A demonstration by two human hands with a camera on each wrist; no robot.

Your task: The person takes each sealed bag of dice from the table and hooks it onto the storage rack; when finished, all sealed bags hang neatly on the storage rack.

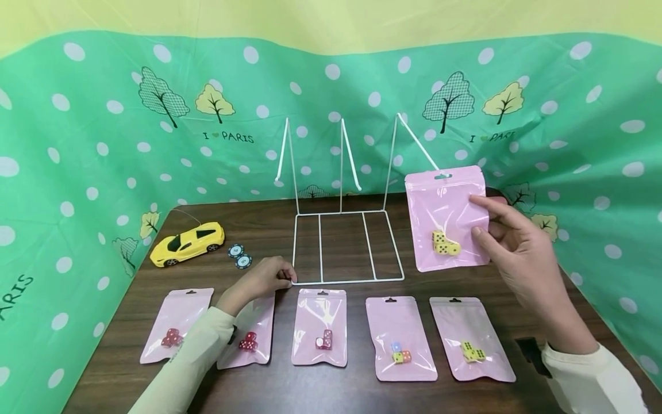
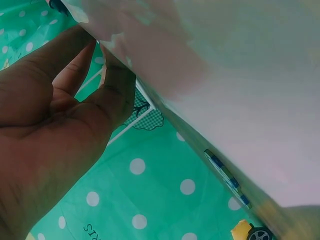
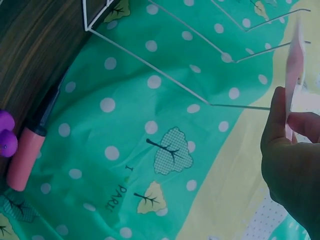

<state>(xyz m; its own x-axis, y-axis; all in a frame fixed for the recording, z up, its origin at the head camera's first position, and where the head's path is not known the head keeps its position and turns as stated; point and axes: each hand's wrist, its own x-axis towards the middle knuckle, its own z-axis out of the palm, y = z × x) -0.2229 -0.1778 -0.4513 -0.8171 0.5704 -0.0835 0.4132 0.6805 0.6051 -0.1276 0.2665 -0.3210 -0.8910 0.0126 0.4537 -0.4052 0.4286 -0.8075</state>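
Near desk's back-right corner, right hand pinches pink bag (left hand pinches rack); keep hole square to hook.

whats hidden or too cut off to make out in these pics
Head view: the second pink pouch from the left, partly hidden by the left sleeve.
Right wrist view: the face of the held pouch, turned edge-on; the tip of the nearest rack prong, behind the right hand; a purple object, cut off by the left edge.
Left wrist view: the yellow car, cut off by the bottom edge.
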